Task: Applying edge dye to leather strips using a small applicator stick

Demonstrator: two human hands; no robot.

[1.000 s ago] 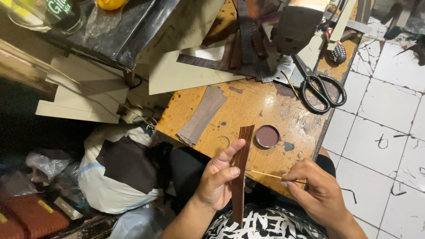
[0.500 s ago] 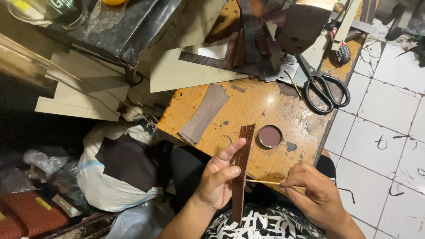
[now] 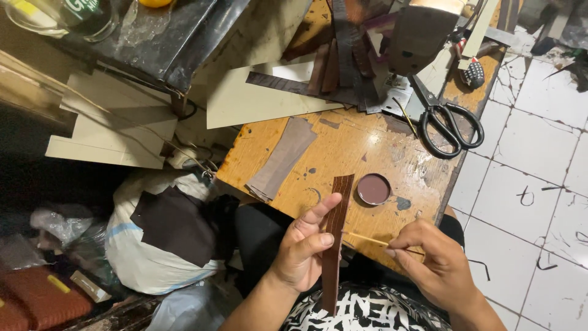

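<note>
Head view: left hand (image 3: 303, 248) palm-up over lap, index and thumb stretched along dark brown leather strip (image 3: 335, 239), fingers closed on it, strip held upright just off desk (image 3: 343, 153) edge. Right hand (image 3: 438, 260) curled, fingertips pinched together on thin pale stick (image 3: 367, 239), tip touching strip's edge. Small round tin (image 3: 373, 189) on desk just beyond strip; black scissors (image 3: 444, 125) farther back; grey leather piece (image 3: 283, 158) left. Against earlier frames: hands and strip almost unchanged, same grip kept.
</note>
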